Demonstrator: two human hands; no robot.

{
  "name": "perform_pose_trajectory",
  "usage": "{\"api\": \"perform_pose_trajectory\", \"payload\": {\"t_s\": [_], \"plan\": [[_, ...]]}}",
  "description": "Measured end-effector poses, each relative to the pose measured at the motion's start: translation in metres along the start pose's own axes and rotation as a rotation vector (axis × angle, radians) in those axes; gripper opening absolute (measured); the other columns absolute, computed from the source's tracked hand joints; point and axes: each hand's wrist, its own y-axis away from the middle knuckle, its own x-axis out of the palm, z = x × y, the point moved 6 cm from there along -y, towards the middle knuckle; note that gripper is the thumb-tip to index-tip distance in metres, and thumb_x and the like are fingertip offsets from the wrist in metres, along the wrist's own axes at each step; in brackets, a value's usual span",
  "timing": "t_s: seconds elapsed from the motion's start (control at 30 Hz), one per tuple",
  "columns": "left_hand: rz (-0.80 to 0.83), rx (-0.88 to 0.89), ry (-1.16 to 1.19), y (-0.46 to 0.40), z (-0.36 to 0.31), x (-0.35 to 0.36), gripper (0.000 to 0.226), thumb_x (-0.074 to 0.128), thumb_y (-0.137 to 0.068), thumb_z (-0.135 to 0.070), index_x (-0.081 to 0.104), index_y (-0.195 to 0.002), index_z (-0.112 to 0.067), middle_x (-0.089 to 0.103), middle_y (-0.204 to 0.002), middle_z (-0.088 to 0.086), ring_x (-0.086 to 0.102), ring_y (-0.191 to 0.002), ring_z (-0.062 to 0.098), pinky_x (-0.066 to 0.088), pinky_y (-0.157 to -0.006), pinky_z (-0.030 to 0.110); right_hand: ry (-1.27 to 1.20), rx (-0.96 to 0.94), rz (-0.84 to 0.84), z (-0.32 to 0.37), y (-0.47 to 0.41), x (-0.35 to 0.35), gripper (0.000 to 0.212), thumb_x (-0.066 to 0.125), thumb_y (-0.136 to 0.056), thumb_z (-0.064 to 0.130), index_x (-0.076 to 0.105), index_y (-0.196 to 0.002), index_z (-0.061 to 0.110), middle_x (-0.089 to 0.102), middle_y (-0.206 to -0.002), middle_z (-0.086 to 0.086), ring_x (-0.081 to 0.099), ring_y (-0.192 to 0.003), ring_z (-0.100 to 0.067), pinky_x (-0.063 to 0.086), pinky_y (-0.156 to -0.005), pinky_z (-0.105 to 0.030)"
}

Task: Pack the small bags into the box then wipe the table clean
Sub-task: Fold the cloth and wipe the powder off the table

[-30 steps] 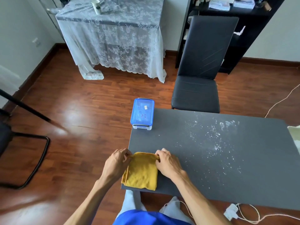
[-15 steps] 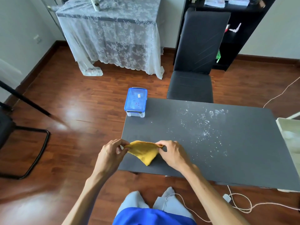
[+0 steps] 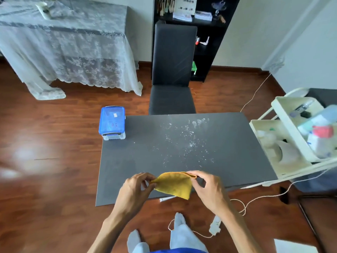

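Observation:
A folded yellow cloth (image 3: 174,184) hangs in the air above the near edge of the dark grey table (image 3: 138,161). My left hand (image 3: 135,189) pinches its left corner and my right hand (image 3: 207,188) pinches its right corner. The clear box with a blue lid (image 3: 112,122) stands shut on the table's far left corner. White powder (image 3: 186,141) is scattered over the middle and far part of the tabletop. No small bags are in sight on the table.
A black chair (image 3: 173,70) stands at the table's far side. A white trolley (image 3: 291,143) with bottles and tape sits right of the table. A cord and power strip (image 3: 215,225) lie on the wooden floor by my feet. A lace-covered table (image 3: 69,48) stands far left.
The cloth was lying flat on the table's near left corner; both hands have lifted it and carried it rightward along the near edge. My view has swung right.

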Motion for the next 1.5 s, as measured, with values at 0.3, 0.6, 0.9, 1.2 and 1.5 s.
{"api": "perform_pose_trajectory", "payload": {"t_s": [0.3, 0.6, 0.9, 1.2, 1.5], "plan": [[0.113, -0.064, -0.009, -0.003, -0.030, 0.086, 0.015, 0.071, -0.082, -0.038, 0.062, -0.077, -0.048, 0.064, -0.077, -0.024, 0.059, -0.075, 0.001, 0.043, -0.062, 0.016, -0.099, 0.050, 0.020, -0.073, -0.010, -0.041, 0.030, 0.070, -0.089, 0.010, 0.079, -0.107, 0.033, 0.072, -0.101, 0.033, 0.067, -0.091, 0.008, 0.048, -0.078, -0.006], [-0.015, -0.070, -0.258, -0.092, -0.057, 0.121, 0.013, 0.066, -0.087, -0.034, 0.068, -0.100, -0.037, 0.067, -0.089, -0.017, 0.062, -0.083, 0.009, 0.039, -0.063, 0.025, 0.023, 0.098, 0.177, -0.124, -0.098, -0.052, 0.021, 0.067, -0.093, 0.023, 0.078, -0.110, 0.029, 0.077, -0.114, 0.013, 0.070, -0.105, -0.010, 0.056, -0.092, -0.031], [-0.122, -0.005, -0.431, -0.139, -0.028, 0.132, 0.025, 0.063, -0.092, -0.028, 0.066, -0.116, -0.024, 0.071, -0.110, -0.002, 0.058, -0.103, 0.024, 0.049, -0.075, 0.036, 0.146, 0.010, 0.121, -0.139, -0.154, -0.027, 0.047, 0.055, -0.099, 0.022, 0.050, -0.146, 0.027, 0.052, -0.136, 0.003, 0.063, -0.108, -0.021, 0.055, -0.086, -0.039], [-0.348, -0.313, -0.324, -0.060, 0.074, 0.100, 0.064, 0.037, -0.100, -0.050, 0.038, -0.147, -0.008, 0.028, -0.160, 0.010, 0.023, -0.149, 0.025, 0.023, -0.121, 0.043, 0.386, -0.112, 0.113, -0.105, -0.076, 0.083, 0.059, 0.024, -0.103, 0.047, 0.025, -0.160, 0.031, 0.012, -0.170, -0.006, 0.015, -0.157, -0.028, 0.013, -0.123, -0.059], [-0.239, -0.114, -0.584, -0.062, 0.115, 0.077, 0.066, 0.018, -0.101, -0.048, 0.026, -0.153, -0.008, 0.024, -0.161, 0.008, 0.017, -0.151, 0.023, 0.012, -0.123, 0.041, 0.551, 0.179, 0.024, -0.176, -0.151, 0.027, 0.074, 0.014, -0.093, 0.056, 0.023, -0.160, 0.027, 0.015, -0.170, -0.007, 0.011, -0.158, -0.030, 0.008, -0.122, -0.066]]}}
